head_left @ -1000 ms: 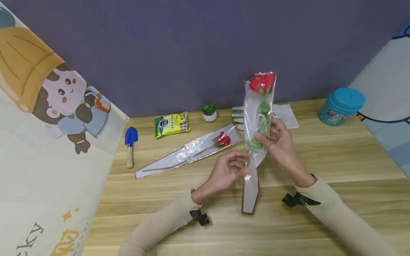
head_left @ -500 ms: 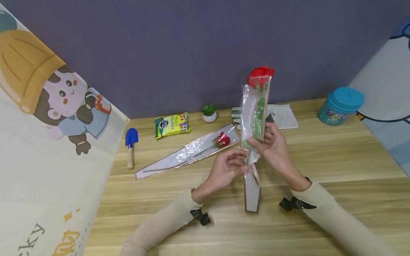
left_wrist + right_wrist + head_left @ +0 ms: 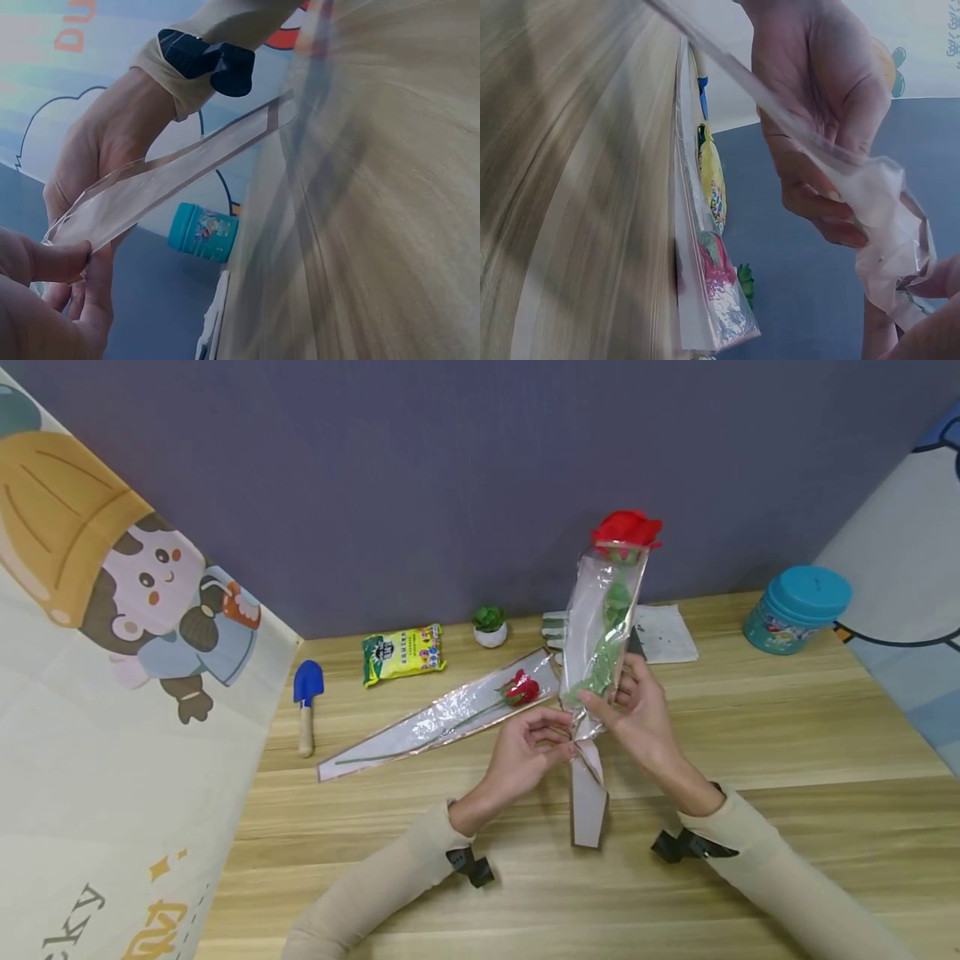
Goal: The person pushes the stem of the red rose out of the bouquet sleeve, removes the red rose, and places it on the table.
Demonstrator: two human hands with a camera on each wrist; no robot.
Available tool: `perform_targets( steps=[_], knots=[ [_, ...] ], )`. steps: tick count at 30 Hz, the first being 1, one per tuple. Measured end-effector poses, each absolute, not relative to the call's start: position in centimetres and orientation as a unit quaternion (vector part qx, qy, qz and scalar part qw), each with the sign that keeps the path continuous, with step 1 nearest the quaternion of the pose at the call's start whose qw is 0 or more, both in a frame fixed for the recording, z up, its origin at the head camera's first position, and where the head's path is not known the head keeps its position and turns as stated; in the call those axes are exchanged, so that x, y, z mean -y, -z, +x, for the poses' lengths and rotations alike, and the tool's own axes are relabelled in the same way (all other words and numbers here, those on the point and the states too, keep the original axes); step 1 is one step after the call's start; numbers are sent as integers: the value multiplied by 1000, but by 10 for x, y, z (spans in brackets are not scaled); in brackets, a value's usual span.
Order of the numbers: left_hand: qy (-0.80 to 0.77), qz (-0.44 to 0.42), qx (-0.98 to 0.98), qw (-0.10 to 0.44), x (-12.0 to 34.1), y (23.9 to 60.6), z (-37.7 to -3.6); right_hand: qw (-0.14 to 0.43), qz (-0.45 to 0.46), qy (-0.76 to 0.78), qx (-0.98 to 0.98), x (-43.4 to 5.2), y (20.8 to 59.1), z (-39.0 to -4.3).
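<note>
A red artificial rose pokes its bloom out past the upper end of a clear flower sleeve with a brown-edged white strip. The green leafy stem shows through the plastic. My right hand grips the sleeve around its middle, thumb in front. Just below, my left hand pinches the crumpled, bunched part between thumb and fingertips. From there the sleeve's narrow tail hangs down, creased and twisted. In the left wrist view that tail slants away toward the tabletop. A second sleeved rose lies to the left.
Along the back of the wooden table stand a yellow-green packet, a small potted plant and a teal tub. Striped gloves and a white cloth lie behind the sleeve. A blue toy shovel lies far left.
The rose's bloom, inside the sleeve a second ago, now sticks out of its top. My right hand has shifted slightly down and left; the left hand stays nearly in place.
</note>
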State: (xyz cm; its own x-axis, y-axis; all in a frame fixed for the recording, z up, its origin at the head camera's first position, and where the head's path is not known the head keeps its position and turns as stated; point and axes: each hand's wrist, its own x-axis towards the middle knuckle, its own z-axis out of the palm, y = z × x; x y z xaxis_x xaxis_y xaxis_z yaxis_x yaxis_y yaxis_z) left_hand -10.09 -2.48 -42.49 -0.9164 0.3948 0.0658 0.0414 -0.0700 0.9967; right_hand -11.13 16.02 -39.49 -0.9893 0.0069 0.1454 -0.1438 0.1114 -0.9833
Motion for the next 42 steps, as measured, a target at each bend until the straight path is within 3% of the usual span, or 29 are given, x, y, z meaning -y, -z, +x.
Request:
perform_targets(
  steps=[7,26,42],
  knots=[
    [-688,183,-692,120,26,427,-102,50,33,-682,729,-162,395,-113],
    [-644,183,-715,201,31,429,-96,106,32,-754,647,-181,380,-126],
    [-693,173,-680,164,18,414,-123,93,33,-716,691,-180,383,-123]
  ],
)
